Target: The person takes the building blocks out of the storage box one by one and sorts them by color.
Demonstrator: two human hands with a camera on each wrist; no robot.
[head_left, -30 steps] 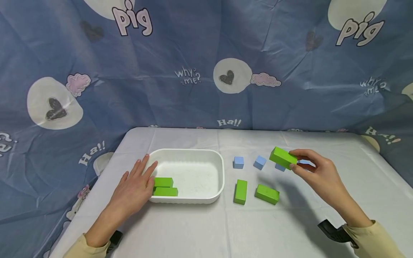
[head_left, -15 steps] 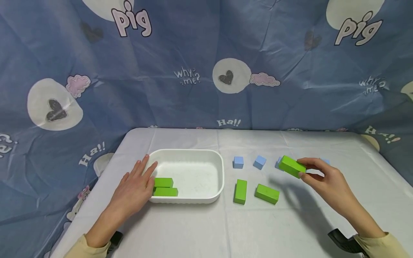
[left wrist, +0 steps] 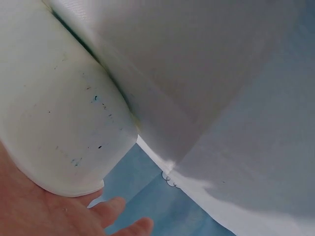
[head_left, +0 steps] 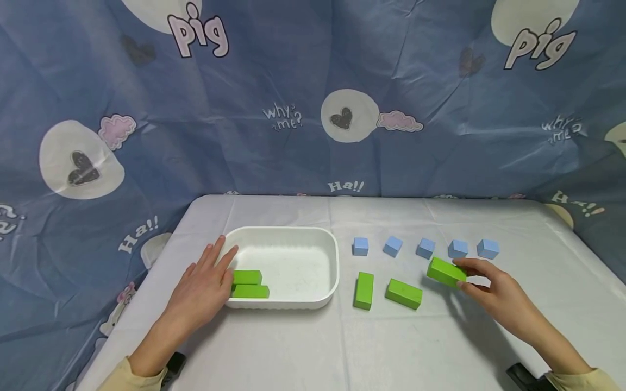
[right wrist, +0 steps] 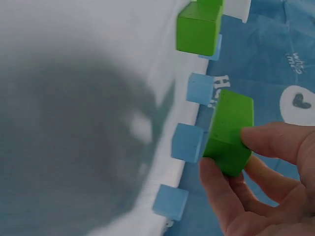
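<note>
Head view puts the held green block [head_left: 446, 271] at the fingertips of your right hand [head_left: 496, 290], its length running out to that hand's left. Your thumb and fingers pinch one end, parted only by the block; it seems to hang just above the cloth [head_left: 303, 347]. Pinched at one end, it could swivel or slip if your hold loosens.

Drifting forward might knock the row of five blue cubes [head_left: 426, 248], just beyond your right fingers and stretching leftward. Moving low to the left might clip the nearer loose green block [head_left: 404, 294], then the farther loose green block [head_left: 364, 290]; both lie between your hands, in the way of the white tray [head_left: 293, 303].

Your left hand [head_left: 202, 285] lies with fingers spread against the tray's end, curled round nothing; leaning there could shift the tray. Beside it, inside, lie two stowed green blocks [head_left: 250, 291]. Patterned fabric [head_left: 264, 157] hangs beyond both hands.
</note>
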